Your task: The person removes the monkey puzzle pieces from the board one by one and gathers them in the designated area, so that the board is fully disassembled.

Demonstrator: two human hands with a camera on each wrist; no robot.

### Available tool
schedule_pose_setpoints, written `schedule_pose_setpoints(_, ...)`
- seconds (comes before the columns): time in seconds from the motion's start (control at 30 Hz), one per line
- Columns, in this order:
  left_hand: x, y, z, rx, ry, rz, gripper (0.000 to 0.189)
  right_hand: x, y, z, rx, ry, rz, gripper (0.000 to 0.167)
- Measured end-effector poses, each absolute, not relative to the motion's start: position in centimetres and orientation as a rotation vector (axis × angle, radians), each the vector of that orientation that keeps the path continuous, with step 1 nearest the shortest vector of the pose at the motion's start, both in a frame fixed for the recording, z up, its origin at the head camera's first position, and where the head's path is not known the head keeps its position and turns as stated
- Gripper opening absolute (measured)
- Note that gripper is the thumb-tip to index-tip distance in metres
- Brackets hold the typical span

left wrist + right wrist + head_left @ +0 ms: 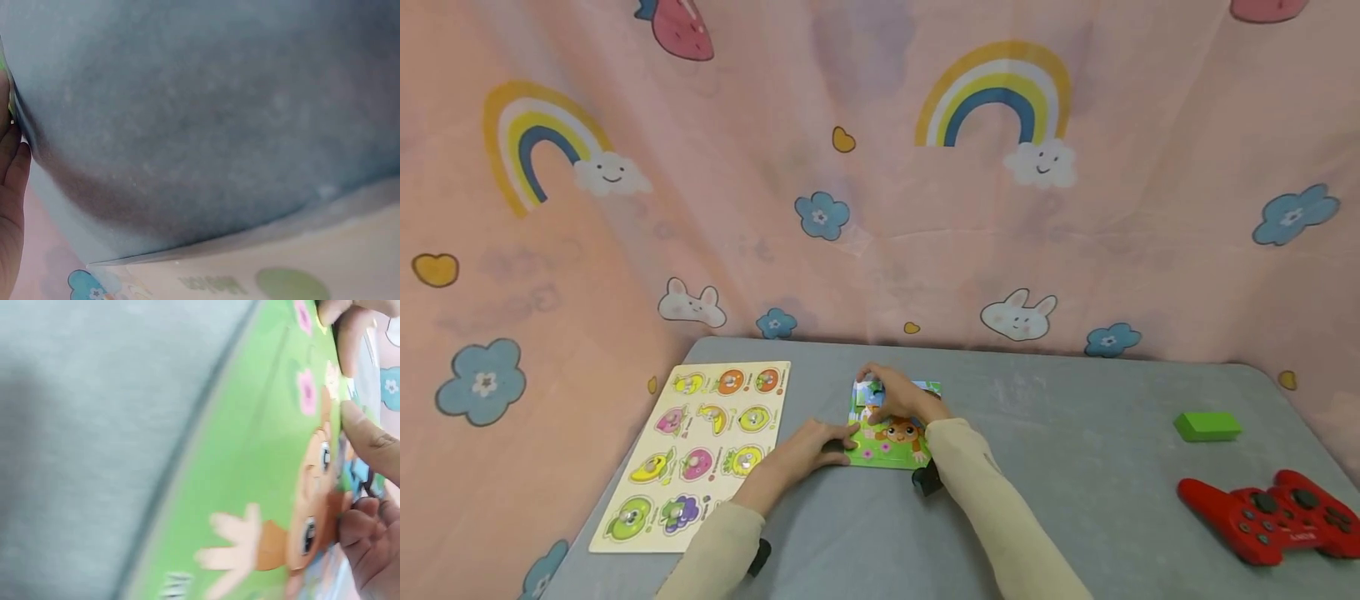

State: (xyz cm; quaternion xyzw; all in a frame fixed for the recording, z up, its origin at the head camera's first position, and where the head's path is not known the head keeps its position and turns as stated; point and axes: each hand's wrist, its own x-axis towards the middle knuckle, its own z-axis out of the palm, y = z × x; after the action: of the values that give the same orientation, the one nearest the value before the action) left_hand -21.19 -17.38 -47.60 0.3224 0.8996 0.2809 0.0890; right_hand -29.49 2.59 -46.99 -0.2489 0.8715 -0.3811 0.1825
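Note:
A small green jigsaw puzzle with a cartoon monkey (887, 454) lies flat on the grey table. At its left edge my left hand (808, 450) grips the board between thumb and forefinger; in the left wrist view only part of that hand (11, 206) shows. Above the puzzle's upper left part my right hand (898, 396) arches with thumb and fingers bent, pinching a small blue-and-green puzzle piece (361, 472). The monkey's face (312, 494) and pink flowers show in the right wrist view. My right hand partly hides the picture.
On the left lies a cream fruit peg board (681, 437) with several fruit pieces, close to my left forearm. Far right are a green block (1207, 427) and a red game controller (1273, 517). A pink patterned cloth (880, 275) hangs behind the table.

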Motion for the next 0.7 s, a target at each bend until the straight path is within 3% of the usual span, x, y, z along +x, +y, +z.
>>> schedule_pose_setpoints(0.27,-21.3,-17.4,-47.7,0.972,2.689,0.813,0.045,-28.9,3.7,-48.3,-0.802,2.438,-1.296,0.042)
schedule_pose_setpoints(0.47,-21.4,-17.5,-47.8,0.976,2.692,0.837,0.039,-29.5,3.9,-48.6,-0.666,2.417,-1.364,0.040)
schedule_pose_setpoints(0.7,-21.2,-17.5,-47.9,0.984,2.702,0.816,0.049,-29.8,4.5,-48.8,-0.607,2.323,-1.489,0.042)
